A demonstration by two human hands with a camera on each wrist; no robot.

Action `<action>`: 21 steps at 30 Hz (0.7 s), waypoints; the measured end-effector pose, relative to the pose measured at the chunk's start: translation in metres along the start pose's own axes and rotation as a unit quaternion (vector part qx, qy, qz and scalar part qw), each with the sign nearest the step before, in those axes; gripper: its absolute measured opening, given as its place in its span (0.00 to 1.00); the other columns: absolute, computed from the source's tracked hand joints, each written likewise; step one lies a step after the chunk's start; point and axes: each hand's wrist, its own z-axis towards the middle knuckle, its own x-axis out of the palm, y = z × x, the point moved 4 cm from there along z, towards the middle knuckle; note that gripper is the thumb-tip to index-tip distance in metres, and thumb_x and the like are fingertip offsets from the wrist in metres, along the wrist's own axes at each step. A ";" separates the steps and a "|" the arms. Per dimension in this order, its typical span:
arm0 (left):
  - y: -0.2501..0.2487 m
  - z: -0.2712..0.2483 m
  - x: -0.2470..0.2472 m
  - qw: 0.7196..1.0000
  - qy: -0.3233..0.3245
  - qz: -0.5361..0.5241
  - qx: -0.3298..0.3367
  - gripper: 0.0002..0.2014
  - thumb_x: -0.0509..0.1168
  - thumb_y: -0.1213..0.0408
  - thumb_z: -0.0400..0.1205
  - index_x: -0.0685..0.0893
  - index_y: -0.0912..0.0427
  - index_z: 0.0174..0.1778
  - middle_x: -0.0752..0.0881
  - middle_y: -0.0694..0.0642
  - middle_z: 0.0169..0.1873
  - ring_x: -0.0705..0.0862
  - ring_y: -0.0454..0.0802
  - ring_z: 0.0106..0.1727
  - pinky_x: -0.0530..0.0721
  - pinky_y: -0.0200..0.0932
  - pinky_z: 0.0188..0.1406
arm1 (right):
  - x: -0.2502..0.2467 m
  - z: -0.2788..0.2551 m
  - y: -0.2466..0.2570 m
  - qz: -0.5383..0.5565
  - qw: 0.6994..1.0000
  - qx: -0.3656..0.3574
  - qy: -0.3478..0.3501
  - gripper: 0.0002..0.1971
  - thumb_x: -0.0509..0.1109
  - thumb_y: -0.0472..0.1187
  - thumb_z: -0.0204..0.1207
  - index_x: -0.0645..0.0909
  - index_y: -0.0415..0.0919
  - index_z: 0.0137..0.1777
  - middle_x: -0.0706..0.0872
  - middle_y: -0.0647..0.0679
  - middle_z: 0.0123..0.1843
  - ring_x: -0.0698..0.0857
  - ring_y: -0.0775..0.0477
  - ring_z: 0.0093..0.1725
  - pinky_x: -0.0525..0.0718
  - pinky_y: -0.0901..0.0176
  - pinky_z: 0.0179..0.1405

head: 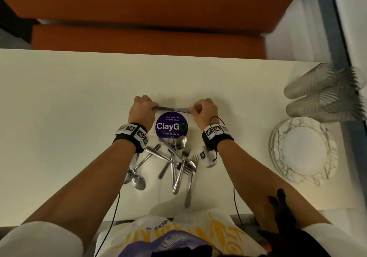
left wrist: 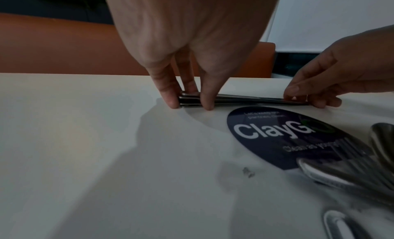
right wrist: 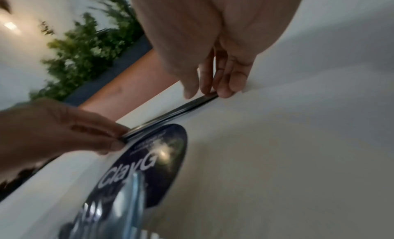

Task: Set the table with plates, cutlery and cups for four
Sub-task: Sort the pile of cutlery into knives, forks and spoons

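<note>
A small stack of table knives (head: 172,109) lies crosswise on the white table (head: 69,117), just beyond a round purple ClayGo sticker (head: 171,126). My left hand (head: 154,108) pinches the stack's handle end, fingers pointing down onto the table in the left wrist view (left wrist: 189,101). Opposite it, my right hand (head: 192,110) pinches the blade end (right wrist: 209,94). A loose pile of spoons and forks (head: 174,161) lies between my forearms, nearer to me. Stacked plates (head: 278,141) with gold lines sit at the right, with clear cups (head: 321,93) lying on their sides behind them.
An orange bench (head: 149,38) runs along the far side of the table. A window frame (head: 333,48) borders the table's right edge by the cups. A small white marker cube (head: 206,157) sits under my right wrist. The table's left half is bare.
</note>
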 end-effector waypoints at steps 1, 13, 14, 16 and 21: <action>-0.001 0.000 0.000 1.000 -0.001 0.000 -0.002 0.09 0.70 0.70 0.85 0.94 0.62 0.57 0.87 0.61 0.53 0.79 0.64 0.61 0.88 0.60 0.47 | 0.001 0.000 0.001 -0.010 1.000 -0.023 0.019 0.13 0.78 0.44 0.75 0.86 0.38 0.54 0.81 0.47 0.56 0.81 0.51 0.45 0.80 0.66 0.48; 0.002 -0.002 0.001 0.999 0.002 -0.025 -0.031 0.09 0.74 0.73 0.82 0.94 0.62 0.56 0.88 0.59 0.55 0.79 0.61 0.63 0.86 0.57 0.53 | 0.004 0.007 0.008 -0.130 0.976 -0.143 0.103 0.07 0.72 0.35 0.75 0.83 0.41 0.51 0.79 0.47 0.56 0.78 0.47 0.53 0.80 0.58 0.55; 0.002 -0.002 0.000 0.999 0.003 -0.024 -0.030 0.09 0.74 0.73 0.82 0.94 0.62 0.56 0.88 0.59 0.55 0.79 0.61 0.62 0.85 0.56 0.53 | 0.004 0.007 0.008 -0.131 0.976 -0.140 0.106 0.07 0.72 0.35 0.75 0.83 0.41 0.52 0.79 0.47 0.56 0.77 0.47 0.54 0.79 0.58 0.56; 0.002 -0.002 0.000 0.999 0.004 -0.022 -0.028 0.09 0.74 0.73 0.82 0.94 0.62 0.56 0.88 0.60 0.55 0.79 0.61 0.62 0.83 0.53 0.51 | 0.004 0.008 0.008 -0.131 0.976 -0.135 0.107 0.07 0.73 0.35 0.74 0.83 0.41 0.52 0.78 0.48 0.56 0.77 0.47 0.55 0.79 0.58 0.57; 0.005 -0.003 0.000 0.999 0.004 -0.037 -0.022 0.09 0.75 0.74 0.80 0.93 0.63 0.56 0.87 0.61 0.55 0.78 0.62 0.61 0.78 0.47 0.52 | 0.004 0.006 0.007 -0.129 0.980 -0.120 0.092 0.11 0.72 0.36 0.75 0.81 0.42 0.56 0.78 0.46 0.60 0.76 0.46 0.58 0.79 0.58 0.55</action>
